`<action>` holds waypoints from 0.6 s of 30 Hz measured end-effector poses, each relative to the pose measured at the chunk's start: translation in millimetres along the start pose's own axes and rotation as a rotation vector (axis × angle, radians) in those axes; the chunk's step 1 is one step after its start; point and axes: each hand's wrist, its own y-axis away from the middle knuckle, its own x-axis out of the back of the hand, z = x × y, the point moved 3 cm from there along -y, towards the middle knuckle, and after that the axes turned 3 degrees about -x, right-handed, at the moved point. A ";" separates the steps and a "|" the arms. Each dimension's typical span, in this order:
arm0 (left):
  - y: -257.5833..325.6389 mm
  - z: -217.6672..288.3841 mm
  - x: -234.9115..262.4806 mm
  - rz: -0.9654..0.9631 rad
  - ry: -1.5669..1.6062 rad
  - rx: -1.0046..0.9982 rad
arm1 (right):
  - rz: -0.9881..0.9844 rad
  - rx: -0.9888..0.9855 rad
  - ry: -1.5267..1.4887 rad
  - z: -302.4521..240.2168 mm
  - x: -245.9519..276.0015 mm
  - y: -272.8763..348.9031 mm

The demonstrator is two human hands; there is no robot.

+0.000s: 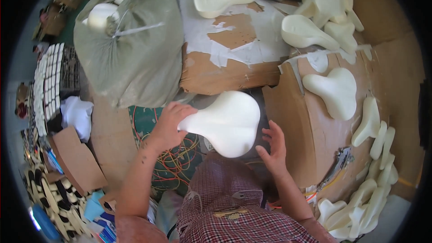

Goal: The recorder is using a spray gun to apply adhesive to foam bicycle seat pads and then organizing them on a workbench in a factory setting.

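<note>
A white bicycle saddle pad is held up in front of my body, its narrow nose pointing left and its wide end right. My left hand grips it by the nose, fingers over the top. Just off the wide end, my right hand is open, thumb and fingers apart, not touching the pad. Another cream saddle pad lies on the cardboard-covered surface to the right.
Straight ahead, one saddle pad rests on a paper-covered cardboard surface. More pads pile up at far right. A tied grey-green sack bulges at far left. Orange and yellow hoses coil below. A metal tool lies right.
</note>
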 end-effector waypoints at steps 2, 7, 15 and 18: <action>-5.2 -3.3 10.4 -0.058 -0.032 -0.048 | -0.049 -0.025 -0.017 -1.5 0.1 -8.4; -27.1 30.1 32.2 -0.173 -0.096 -0.231 | -0.274 -0.188 0.117 -36.0 -9.9 -19.2; -10.6 112.8 114.1 -0.065 -0.154 -0.332 | -0.384 0.158 0.437 -116.5 -28.6 -6.1; -7.4 151.6 145.9 -0.057 -0.194 -0.378 | -0.291 0.268 0.344 -156.9 -26.8 6.2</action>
